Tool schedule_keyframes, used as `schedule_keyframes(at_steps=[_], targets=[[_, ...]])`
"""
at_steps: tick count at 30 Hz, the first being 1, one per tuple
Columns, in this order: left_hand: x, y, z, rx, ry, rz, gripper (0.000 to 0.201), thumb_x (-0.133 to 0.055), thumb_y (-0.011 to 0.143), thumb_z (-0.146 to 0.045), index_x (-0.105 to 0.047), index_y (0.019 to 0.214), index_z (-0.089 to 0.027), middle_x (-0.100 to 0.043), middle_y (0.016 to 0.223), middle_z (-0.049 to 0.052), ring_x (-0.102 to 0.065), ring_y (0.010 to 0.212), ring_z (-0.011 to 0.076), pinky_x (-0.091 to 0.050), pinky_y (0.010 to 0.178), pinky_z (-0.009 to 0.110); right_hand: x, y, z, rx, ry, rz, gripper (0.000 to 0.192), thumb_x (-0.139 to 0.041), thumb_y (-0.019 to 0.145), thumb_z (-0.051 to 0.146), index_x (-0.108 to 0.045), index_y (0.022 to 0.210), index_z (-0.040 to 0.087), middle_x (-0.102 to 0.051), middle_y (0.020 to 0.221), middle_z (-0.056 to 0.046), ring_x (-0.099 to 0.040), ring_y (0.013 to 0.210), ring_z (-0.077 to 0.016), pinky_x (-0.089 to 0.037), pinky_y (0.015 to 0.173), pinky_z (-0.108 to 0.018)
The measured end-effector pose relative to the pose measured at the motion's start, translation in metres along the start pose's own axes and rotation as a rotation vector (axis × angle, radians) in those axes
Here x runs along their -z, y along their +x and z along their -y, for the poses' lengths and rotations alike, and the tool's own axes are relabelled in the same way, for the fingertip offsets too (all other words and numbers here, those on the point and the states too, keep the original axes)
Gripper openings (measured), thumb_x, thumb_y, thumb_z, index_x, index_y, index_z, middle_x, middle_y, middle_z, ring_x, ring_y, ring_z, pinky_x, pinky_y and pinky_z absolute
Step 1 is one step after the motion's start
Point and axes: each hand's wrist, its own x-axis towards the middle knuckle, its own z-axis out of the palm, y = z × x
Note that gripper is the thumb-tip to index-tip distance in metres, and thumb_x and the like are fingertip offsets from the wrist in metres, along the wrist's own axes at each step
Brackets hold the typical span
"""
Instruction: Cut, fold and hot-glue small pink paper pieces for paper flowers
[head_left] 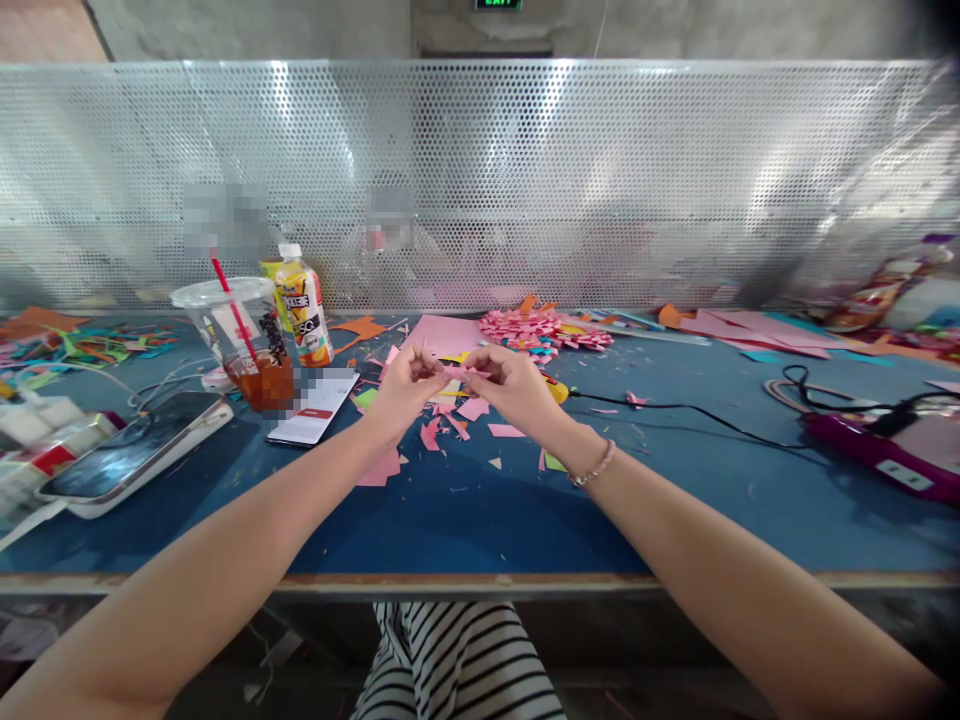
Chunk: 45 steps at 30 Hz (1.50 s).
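Between my two hands is a small piece of pink paper (pixel 455 372), pinched at both ends above the blue table (pixel 480 530). My left hand (pixel 409 385) grips its left end with thumb and fingers closed. On the other end, my right hand (pixel 506 382) pinches in the same way, a beaded bracelet on its wrist. Pink paper scraps (pixel 431 433) and a few green ones lie beneath the hands. Behind them are a flat pink sheet (pixel 444 333) and a pile of folded pink paper pieces (pixel 517 328). A yellow-handled corded tool (pixel 556 389) is partly hidden by my right hand.
Left of my hands stand a plastic cup with a straw (pixel 251 350) and a drink bottle (pixel 302 305), near a phone (pixel 315 405) and another phone (pixel 142 450). A purple power strip (pixel 885 455) lies right, with cables. A perforated metal screen (pixel 480 180) closes the back.
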Motion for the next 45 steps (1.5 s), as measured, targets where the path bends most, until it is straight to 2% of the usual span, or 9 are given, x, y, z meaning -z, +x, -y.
schedule_keyframes(at_steps=[6,12,27,32,37,45], targets=[[0.0,0.0,0.001,-0.03,-0.037,-0.011,0.02,-0.059,0.064,-0.012,-0.044,0.075,-0.018,-0.05,0.072,-0.003,-0.049,0.068,0.0086,-0.039,0.064,0.023,-0.003,-0.004,0.01,0.094,-0.126,-0.029,0.014,-0.058,0.076,0.031,-0.055,0.076,0.018,-0.058,0.073,-0.003,-0.056,0.064,-0.0118,-0.046,0.055,-0.024],[-0.001,0.0,-0.001,-0.059,-0.052,-0.012,0.022,-0.06,0.063,-0.009,-0.044,0.075,-0.019,-0.051,0.071,-0.003,-0.049,0.066,0.008,-0.039,0.064,0.023,-0.003,-0.006,0.012,0.139,-0.152,-0.043,0.015,-0.056,0.077,0.033,-0.056,0.077,0.018,-0.058,0.076,-0.003,-0.056,0.068,-0.0128,-0.045,0.055,-0.024],[0.0,-0.002,-0.006,0.031,-0.198,0.047,0.022,-0.062,0.062,-0.011,-0.044,0.073,-0.019,-0.052,0.067,-0.004,-0.051,0.066,0.0077,-0.039,0.068,0.024,-0.002,-0.005,0.012,0.145,-0.143,-0.047,0.015,-0.056,0.076,0.033,-0.056,0.076,0.018,-0.058,0.074,-0.003,-0.055,0.069,-0.0129,-0.045,0.057,-0.025],[-0.002,-0.002,-0.008,0.104,-0.213,0.03,0.016,-0.059,0.063,-0.013,-0.048,0.074,-0.019,-0.052,0.072,-0.002,-0.051,0.069,0.009,-0.039,0.066,0.023,-0.001,-0.004,0.01,0.078,-0.108,-0.032,0.016,-0.057,0.075,0.034,-0.056,0.075,0.017,-0.058,0.072,-0.003,-0.056,0.067,-0.0129,-0.046,0.056,-0.026],[-0.003,-0.002,-0.012,0.178,-0.217,-0.036,0.011,-0.054,0.064,-0.013,-0.05,0.073,-0.019,-0.051,0.082,0.0,-0.05,0.074,0.0104,-0.039,0.066,0.024,0.0,-0.002,0.009,-0.055,0.059,0.011,0.017,-0.059,0.073,0.033,-0.054,0.077,0.017,-0.057,0.066,0.0,-0.056,0.056,-0.01,-0.049,0.056,-0.026],[-0.003,-0.003,-0.009,0.153,-0.201,0.023,0.02,-0.061,0.062,-0.013,-0.047,0.074,-0.018,-0.052,0.07,-0.003,-0.05,0.066,0.0083,-0.04,0.067,0.025,0.0,-0.002,0.011,-0.103,0.139,0.02,0.019,-0.062,0.071,0.033,-0.054,0.076,0.016,-0.056,0.064,0.0,-0.057,0.056,-0.0098,-0.051,0.057,-0.026]])
